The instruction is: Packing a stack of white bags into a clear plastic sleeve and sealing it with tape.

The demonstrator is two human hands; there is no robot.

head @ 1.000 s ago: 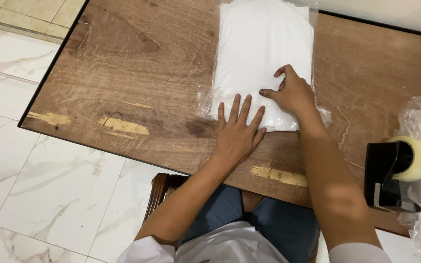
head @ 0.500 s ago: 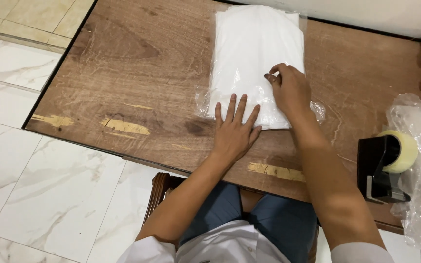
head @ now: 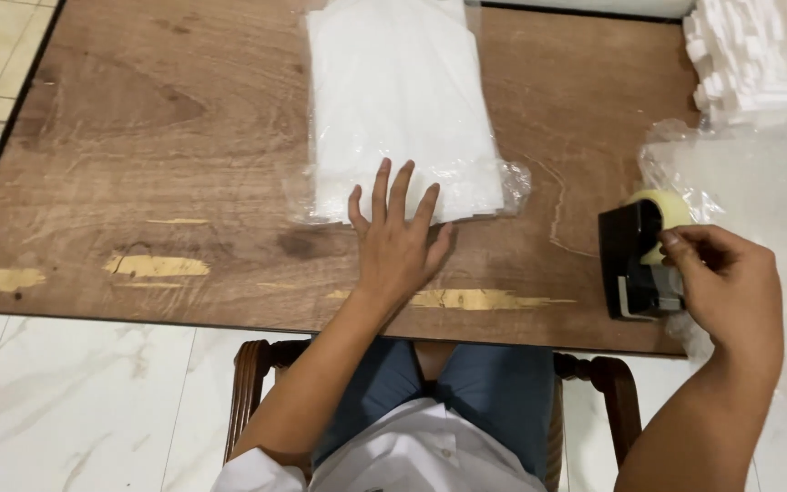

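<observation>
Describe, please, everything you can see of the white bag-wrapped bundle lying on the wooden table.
The white bundle is a flat, folded stack of white material inside a thin, clear plastic bag that wrinkles loosely at its near corners. It lies flat on the worn wooden table, its long side running away from the person, and its far end is cut off by the picture's edge. The left hand rests spread on the near edge, fingers pressing down.

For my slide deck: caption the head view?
Left hand flat on bagged white cloth; right hand at tape dispenser.

The bench (head: 184,137) is brown wood grain with yellowish scuffed patches. The folded garment (head: 393,100) in clear plastic is white. The tape dispenser (head: 635,260) is black, its tape roll (head: 667,211) pale yellow. The floor (head: 75,401) is white marble, grey-veined.
</observation>
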